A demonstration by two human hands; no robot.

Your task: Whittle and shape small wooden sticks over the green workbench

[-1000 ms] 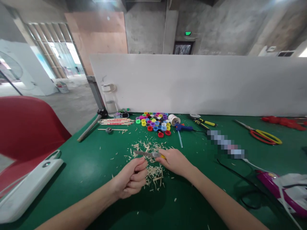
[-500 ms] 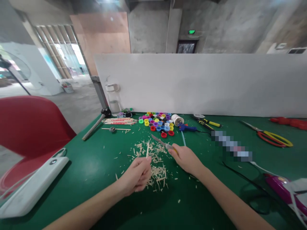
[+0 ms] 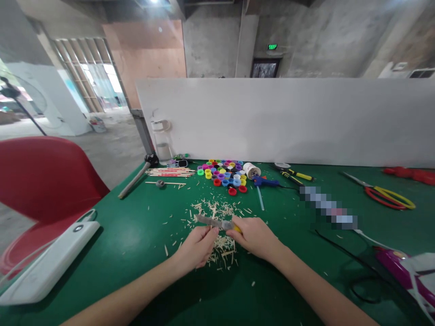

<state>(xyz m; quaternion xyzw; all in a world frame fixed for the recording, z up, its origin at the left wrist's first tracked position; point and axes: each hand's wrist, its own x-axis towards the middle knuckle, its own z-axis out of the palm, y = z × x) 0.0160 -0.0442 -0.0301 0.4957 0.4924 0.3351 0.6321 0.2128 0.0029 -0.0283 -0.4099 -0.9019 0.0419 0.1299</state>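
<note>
metal knife (image 3: 216, 222) — one, right hand (image 3: 256, 236)

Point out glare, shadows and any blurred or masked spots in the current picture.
Head view: soft glare on the glossy green tabletop, towards the left; same head view: dark shadow along the long white box; head view again: pale mosaic blocks masking something right of centre; head view too: grey knife blade slightly soft.

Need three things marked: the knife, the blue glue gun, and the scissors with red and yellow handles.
Knife (image 3: 213, 222): head view, on the blade.
Blue glue gun (image 3: 267, 182): head view, on the blue housing.
Scissors (image 3: 369, 185): head view, near where blades meet handles.
</note>
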